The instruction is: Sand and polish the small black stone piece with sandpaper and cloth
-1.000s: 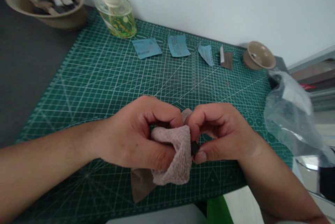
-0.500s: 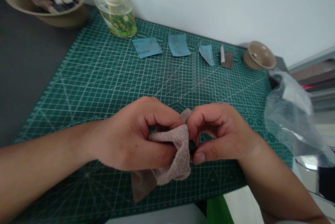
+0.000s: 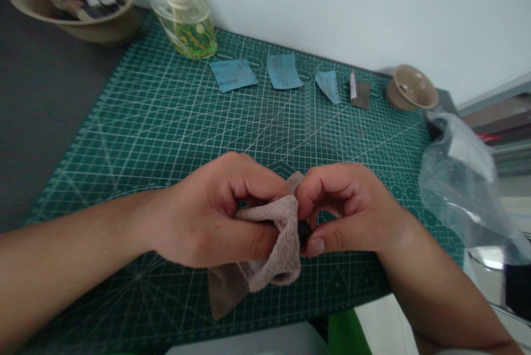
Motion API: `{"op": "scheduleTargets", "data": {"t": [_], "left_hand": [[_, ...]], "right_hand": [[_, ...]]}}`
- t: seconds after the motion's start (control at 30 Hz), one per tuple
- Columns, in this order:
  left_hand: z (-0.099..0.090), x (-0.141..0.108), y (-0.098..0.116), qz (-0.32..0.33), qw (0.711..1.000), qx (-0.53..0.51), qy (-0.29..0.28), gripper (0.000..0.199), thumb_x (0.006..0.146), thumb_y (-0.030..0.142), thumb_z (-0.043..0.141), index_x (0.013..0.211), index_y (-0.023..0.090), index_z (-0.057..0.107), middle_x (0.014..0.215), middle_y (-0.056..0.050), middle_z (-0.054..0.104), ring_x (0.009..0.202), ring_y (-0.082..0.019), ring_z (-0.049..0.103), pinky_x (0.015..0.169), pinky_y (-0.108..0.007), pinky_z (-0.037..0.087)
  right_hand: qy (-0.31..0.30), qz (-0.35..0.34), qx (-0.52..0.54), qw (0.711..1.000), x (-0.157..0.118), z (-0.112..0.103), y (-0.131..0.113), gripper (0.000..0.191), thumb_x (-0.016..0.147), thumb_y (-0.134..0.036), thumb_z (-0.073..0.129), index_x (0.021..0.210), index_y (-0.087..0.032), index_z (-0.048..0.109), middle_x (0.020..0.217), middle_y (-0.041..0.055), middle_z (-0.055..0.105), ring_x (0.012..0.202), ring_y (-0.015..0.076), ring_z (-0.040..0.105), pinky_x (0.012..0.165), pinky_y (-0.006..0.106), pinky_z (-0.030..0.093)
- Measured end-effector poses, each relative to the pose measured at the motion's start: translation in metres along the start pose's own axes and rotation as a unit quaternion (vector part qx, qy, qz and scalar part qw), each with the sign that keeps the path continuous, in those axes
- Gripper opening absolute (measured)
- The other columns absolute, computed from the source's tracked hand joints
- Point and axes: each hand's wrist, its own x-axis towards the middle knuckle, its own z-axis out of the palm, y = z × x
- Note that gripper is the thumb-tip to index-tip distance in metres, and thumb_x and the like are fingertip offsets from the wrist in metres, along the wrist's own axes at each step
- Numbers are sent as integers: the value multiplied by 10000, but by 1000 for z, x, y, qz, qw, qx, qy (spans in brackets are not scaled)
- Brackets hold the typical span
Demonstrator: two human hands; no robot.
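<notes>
A crumpled pinkish-brown cloth [image 3: 284, 239] is folded over the fingertips of my left hand [image 3: 203, 211], which pinches it above the mat. The cloth's thin tail [image 3: 226, 288] hangs below that hand. Poking out of the cloth's right side is a small black piece [image 3: 304, 231], mostly covered, so its kind does not show. My right hand [image 3: 352, 208] grips the black piece between thumb and fingers, close against the cloth. Both hands are over the near middle of the green cutting mat [image 3: 174, 134].
Along the wall stand a large bowl of small pieces [image 3: 95, 23], a glass diffuser bottle [image 3: 186, 29] and a small bowl [image 3: 410, 89]. Several scraps lie between, among them blue sandpaper-like sheets [image 3: 234, 74] and a brown one [image 3: 360, 94]. A clear plastic bag [image 3: 460, 178] hangs at the right edge.
Hardly anything differs. The cloth and my left hand have shifted very slightly up and left, and slightly more of the black piece shows.
</notes>
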Motion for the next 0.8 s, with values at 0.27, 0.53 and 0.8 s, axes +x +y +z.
{"op": "scheduleTargets", "data": {"t": [0.27,0.53,0.8], "left_hand": [[0,2,-1,31,999,16,4,162,812,87,624,669,162,610,523,89,473,429,-50,417,412,-119,389],[1,3,0,14,1000,7,13,179,779,35,568,653,156,607,515,95,491,414,-38,428,398,-101,396],[0,3,-3,0,999,-36,11,147,737,11,572,730,120,669,555,78,599,437,-33,488,427,-88,440]], "right_hand": [[-1,-8,-8,1000,-1,0,1,329,629,2,888,870,-132,709,750,-32,727,637,73,697,602,144,568],[-7,-2,15,1000,-1,-1,4,324,663,57,829,889,-136,699,764,-37,719,640,62,704,606,133,570],[-25,54,111,992,-7,3,4,281,749,53,773,945,-131,689,767,-12,739,664,80,745,633,156,604]]}}
